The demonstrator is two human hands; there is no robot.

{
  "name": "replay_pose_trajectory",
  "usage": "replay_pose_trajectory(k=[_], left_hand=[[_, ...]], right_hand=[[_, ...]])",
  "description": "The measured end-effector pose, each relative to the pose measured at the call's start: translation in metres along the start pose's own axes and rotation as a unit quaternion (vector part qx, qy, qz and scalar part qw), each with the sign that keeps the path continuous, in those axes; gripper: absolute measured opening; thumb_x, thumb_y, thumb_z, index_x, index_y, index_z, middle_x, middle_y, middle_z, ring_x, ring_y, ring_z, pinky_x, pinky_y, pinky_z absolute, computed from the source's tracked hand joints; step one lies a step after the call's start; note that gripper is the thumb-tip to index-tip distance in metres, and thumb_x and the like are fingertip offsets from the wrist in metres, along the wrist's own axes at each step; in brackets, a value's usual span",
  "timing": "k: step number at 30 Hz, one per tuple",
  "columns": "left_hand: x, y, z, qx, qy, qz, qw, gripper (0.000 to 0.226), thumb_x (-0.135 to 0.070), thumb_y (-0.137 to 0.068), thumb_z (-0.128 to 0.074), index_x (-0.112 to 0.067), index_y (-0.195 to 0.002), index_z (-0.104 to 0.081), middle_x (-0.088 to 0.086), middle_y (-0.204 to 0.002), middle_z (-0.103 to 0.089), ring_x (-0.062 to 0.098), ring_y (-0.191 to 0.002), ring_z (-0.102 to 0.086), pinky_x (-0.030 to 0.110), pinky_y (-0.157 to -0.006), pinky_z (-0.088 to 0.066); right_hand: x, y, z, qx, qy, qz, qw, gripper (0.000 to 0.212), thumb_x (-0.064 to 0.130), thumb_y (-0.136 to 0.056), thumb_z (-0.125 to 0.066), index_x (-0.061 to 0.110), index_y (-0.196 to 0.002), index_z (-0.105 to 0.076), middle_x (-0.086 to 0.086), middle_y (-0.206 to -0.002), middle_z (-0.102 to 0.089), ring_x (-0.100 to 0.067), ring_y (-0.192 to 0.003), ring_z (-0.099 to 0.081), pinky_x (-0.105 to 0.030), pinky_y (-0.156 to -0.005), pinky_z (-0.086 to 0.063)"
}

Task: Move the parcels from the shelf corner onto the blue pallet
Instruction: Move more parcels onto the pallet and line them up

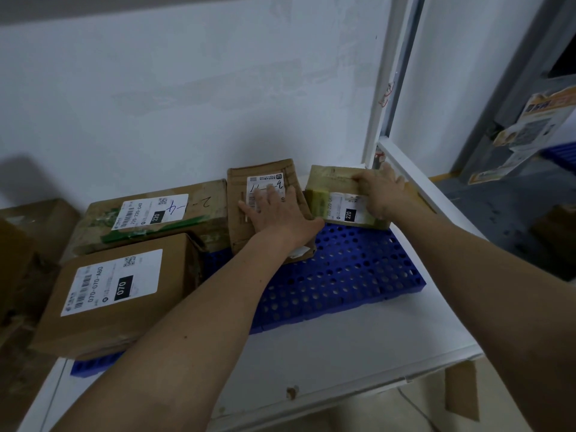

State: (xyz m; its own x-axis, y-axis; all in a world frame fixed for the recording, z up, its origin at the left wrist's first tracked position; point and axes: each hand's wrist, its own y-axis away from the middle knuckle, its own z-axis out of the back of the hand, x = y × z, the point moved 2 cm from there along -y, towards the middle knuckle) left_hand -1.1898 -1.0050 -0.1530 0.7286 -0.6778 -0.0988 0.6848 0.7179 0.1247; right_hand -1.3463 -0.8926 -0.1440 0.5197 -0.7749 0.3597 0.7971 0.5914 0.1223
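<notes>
Two bare hands settle parcels on a blue pallet (343, 275) at a shelf corner

Lower left, a "070" box (115, 294) lies on the pallet; mid-frame, the left hand (277, 213) presses fingers spread on a brown parcel (268, 185); at right, the right hand (383, 191) grips a taped parcel (330, 185) at the pallet's far edge
</notes>
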Motion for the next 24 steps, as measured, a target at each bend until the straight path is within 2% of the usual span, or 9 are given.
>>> replay_pose_trajectory(k=[3,6,8,10,12,15,17,20,24], left_hand=[[-0.002,-0.005,-0.002,-0.004,-0.001,-0.019,1.0,0.098,-0.078,-0.076,-0.04,-0.031,-0.152,0.001,0.013,-0.16,0.005,0.04,-0.145,0.009,0.068,-0.106,0.01],[-0.003,-0.009,-0.004,-0.017,-0.001,-0.026,1.0,0.097,-0.079,-0.076,-0.042,-0.037,-0.151,0.005,0.012,-0.16,0.008,0.04,-0.145,0.01,0.066,-0.107,0.01],[-0.004,-0.01,-0.006,-0.021,-0.01,-0.033,0.999,0.095,-0.08,-0.075,-0.04,-0.04,-0.15,0.003,0.01,-0.16,0.007,0.04,-0.145,0.009,0.068,-0.105,0.011],[-0.004,-0.011,-0.007,-0.023,-0.015,-0.033,0.999,0.094,-0.079,-0.075,-0.039,-0.039,-0.15,0.002,0.009,-0.161,0.005,0.04,-0.145,0.008,0.068,-0.105,0.011],[-0.004,-0.011,-0.007,-0.019,-0.02,-0.029,0.999,0.096,-0.078,-0.076,-0.04,-0.037,-0.151,0.004,0.008,-0.161,0.006,0.04,-0.145,0.009,0.069,-0.105,0.011],[-0.003,-0.011,-0.007,-0.006,-0.019,-0.025,0.999,0.096,-0.076,-0.078,-0.04,-0.035,-0.15,0.008,0.008,-0.161,0.009,0.039,-0.145,0.012,0.068,-0.106,0.012],[-0.005,-0.01,-0.007,-0.003,-0.024,-0.026,0.999,0.096,-0.076,-0.078,-0.039,-0.036,-0.15,0.009,0.008,-0.16,0.01,0.04,-0.144,0.012,0.069,-0.105,0.012],[-0.007,-0.009,-0.007,-0.004,-0.027,-0.033,0.999,0.089,-0.073,-0.08,-0.038,-0.039,-0.15,0.007,0.009,-0.16,0.01,0.042,-0.143,0.013,0.071,-0.104,0.012],[-0.009,-0.008,-0.005,0.007,-0.033,-0.034,0.999,0.084,-0.069,-0.083,-0.039,-0.039,-0.15,0.002,0.011,-0.16,0.012,0.044,-0.143,0.013,0.07,-0.104,0.012]], right_hand=[[-0.009,-0.002,0.007,-0.003,-0.043,0.045,0.998,0.061,-0.006,-0.087,-0.052,0.034,-0.133,-0.05,-0.011,-0.154,-0.019,-0.035,-0.139,-0.024,-0.048,-0.115,-0.027],[-0.018,-0.006,0.013,-0.041,-0.188,0.05,0.98,0.055,-0.009,-0.085,-0.054,0.021,-0.13,-0.053,-0.008,-0.15,-0.026,-0.028,-0.136,-0.033,-0.039,-0.11,-0.037],[-0.021,-0.007,0.011,-0.099,-0.335,-0.027,0.937,0.054,0.0,-0.089,-0.053,0.018,-0.139,-0.041,-0.009,-0.141,-0.036,-0.026,-0.125,-0.044,-0.038,-0.104,-0.043],[-0.023,-0.007,0.003,-0.119,-0.452,-0.123,0.875,0.057,0.019,-0.092,-0.053,0.015,-0.144,-0.029,-0.009,-0.125,-0.044,-0.023,-0.11,-0.048,-0.037,-0.094,-0.046],[-0.028,-0.01,-0.005,-0.117,-0.482,-0.183,0.849,0.056,0.025,-0.091,-0.055,0.012,-0.14,-0.033,-0.008,-0.114,-0.048,-0.02,-0.098,-0.049,-0.035,-0.085,-0.047],[-0.033,-0.015,-0.009,-0.115,-0.471,-0.174,0.857,0.023,0.016,-0.089,-0.056,0.01,-0.112,-0.06,-0.01,-0.105,-0.062,-0.015,-0.076,-0.054,-0.03,-0.065,-0.047],[-0.035,-0.018,-0.008,-0.113,-0.483,-0.161,0.853,0.015,0.011,-0.09,-0.056,0.011,-0.103,-0.063,-0.008,-0.098,-0.064,-0.012,-0.069,-0.055,-0.028,-0.06,-0.048],[-0.036,-0.021,-0.007,-0.102,-0.49,-0.148,0.853,0.025,0.01,-0.093,-0.052,0.007,-0.116,-0.061,-0.006,-0.096,-0.064,-0.013,-0.073,-0.057,-0.03,-0.066,-0.051],[-0.034,-0.02,-0.008,-0.107,-0.424,-0.148,0.887,0.049,0.02,-0.093,-0.05,0.012,-0.14,-0.042,-0.011,-0.124,-0.056,-0.02,-0.094,-0.056,-0.031,-0.072,-0.049]])
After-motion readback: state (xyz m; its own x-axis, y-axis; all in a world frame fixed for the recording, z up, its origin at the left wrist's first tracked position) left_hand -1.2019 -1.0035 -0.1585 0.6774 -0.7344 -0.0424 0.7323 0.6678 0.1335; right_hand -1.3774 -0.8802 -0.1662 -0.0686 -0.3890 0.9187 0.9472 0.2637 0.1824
